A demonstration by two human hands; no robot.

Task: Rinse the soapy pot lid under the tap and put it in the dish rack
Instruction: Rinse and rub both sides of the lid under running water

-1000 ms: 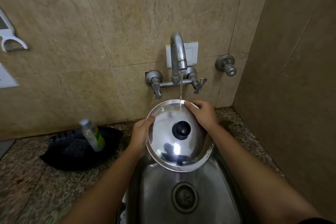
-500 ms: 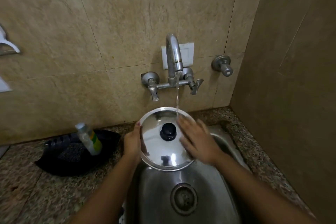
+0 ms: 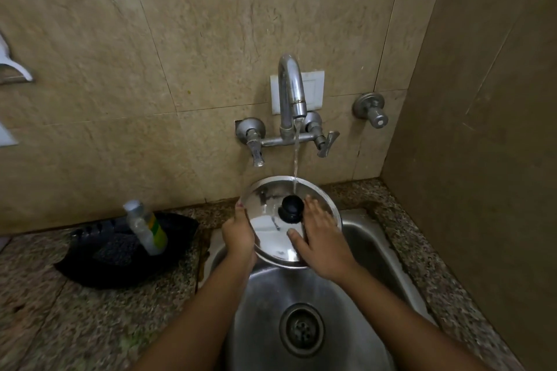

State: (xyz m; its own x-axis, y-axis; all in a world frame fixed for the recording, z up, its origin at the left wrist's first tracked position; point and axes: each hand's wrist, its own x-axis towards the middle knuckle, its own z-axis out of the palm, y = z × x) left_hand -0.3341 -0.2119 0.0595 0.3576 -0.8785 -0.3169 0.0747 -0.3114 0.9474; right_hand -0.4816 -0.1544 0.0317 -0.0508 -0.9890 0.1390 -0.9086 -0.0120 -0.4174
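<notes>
A round steel pot lid with a black knob is tilted over the sink, top side facing me. Water runs from the tap onto the lid just above the knob. My left hand grips the lid's left rim. My right hand lies flat on the lid's right side with fingers spread, its thumb across the lower face. No dish rack is in view.
The steel sink with its drain lies below the lid. A black tray holding a soap bottle sits on the granite counter at left. A brown wall closes the right side.
My right hand left the lid's top rim and now slides flat over its right face. The lid sits a little higher under the stream.
</notes>
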